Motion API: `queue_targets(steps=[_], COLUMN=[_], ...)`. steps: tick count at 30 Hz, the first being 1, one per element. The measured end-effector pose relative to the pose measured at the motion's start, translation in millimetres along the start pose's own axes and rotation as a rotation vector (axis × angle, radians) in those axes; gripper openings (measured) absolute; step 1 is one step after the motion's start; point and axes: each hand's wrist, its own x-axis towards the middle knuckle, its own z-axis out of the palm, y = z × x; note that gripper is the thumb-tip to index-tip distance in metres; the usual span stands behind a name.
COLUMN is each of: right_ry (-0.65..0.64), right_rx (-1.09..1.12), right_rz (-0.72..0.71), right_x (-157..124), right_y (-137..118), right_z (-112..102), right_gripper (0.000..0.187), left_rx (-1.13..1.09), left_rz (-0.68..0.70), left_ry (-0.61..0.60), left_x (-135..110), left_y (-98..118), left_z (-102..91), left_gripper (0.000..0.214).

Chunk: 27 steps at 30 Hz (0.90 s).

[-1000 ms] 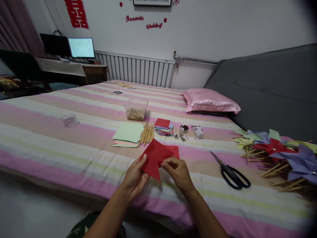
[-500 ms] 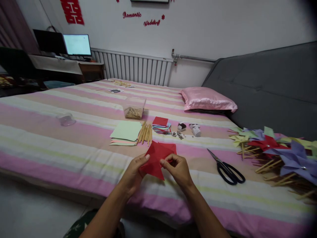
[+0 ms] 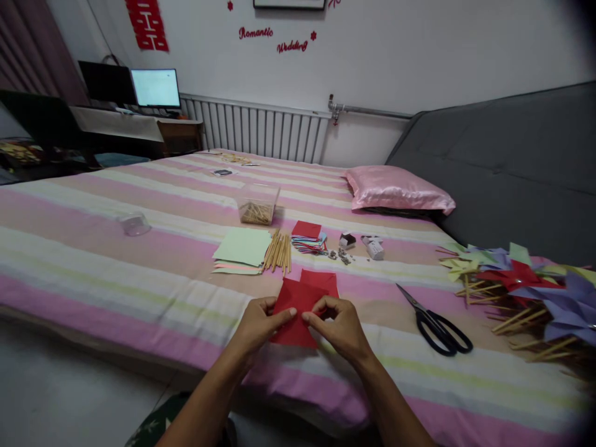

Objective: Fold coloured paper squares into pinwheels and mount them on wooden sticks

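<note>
Both hands hold a square red paper sheet (image 3: 298, 329) just above the near part of the bed. My left hand (image 3: 256, 326) pinches its left side, thumb on top. On the right side, my right hand (image 3: 339, 326) pinches the sheet between thumb and fingers. Behind it, another red paper piece (image 3: 321, 282) shows partly, its lower part hidden. Beyond lie a bundle of thin wooden sticks (image 3: 279, 251), a stack of light green paper (image 3: 243, 246), and a pile of small coloured squares topped with red (image 3: 307, 230). Black-handled scissors (image 3: 435, 326) lie to the right.
Finished paper pinwheels (image 3: 554, 298) on sticks are heaped at the right. Small metal fasteners (image 3: 343, 256) lie by little boxes (image 3: 374, 248). A clear tub (image 3: 258, 205) holds more sticks; a clear lid (image 3: 135, 225) is at left. A pink pillow (image 3: 400, 189) rests by the headboard.
The red paper in my hands was creased into a pointed shape and now lies flatter, as a square. My left thumb has moved inward over it. The view has shifted slightly left.
</note>
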Motion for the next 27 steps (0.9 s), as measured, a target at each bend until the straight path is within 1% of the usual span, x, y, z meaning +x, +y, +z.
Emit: queue_targets(steps=[5,9,13,16,21,27], right_ry=[-0.013,-0.021,0.000,0.007,-0.002,0.012], right_rx=[-0.023,-0.040,-0.029,0.017,0.166,0.155], right_rz=[0.007,0.011,-0.018,-0.019,0.042,0.028], right_x=[-1.6,-1.6,-1.2,-1.2,-1.9,-2.2], right_y=[-4.5,-5.3,-4.8,-4.3,-2.3,-0.5], right_z=[1.1,1.4,1.9,3.2,5.0,5.4], right_gripper=[0.018,0.016,0.018,0.019,0.021,0.020], left_rx=[0.071,0.090,0.105,0.127,0.064,0.093], left_rz=[0.000,-0.013,-0.022,-0.013,-0.015,-0.030], left_ry=[0.020,0.012,0.006,0.033,0.035,0.039], left_x=[0.1,0.7,2.2,3.2,1.8,4.3], left_y=[-1.4,-2.1,-2.3,-3.1,-2.4,-5.0], left_z=[-1.8,-3.8,-4.5,-3.7,0.3,0.2], left_gripper=[0.031,0.032,0.032,0.029,0.023,0.014])
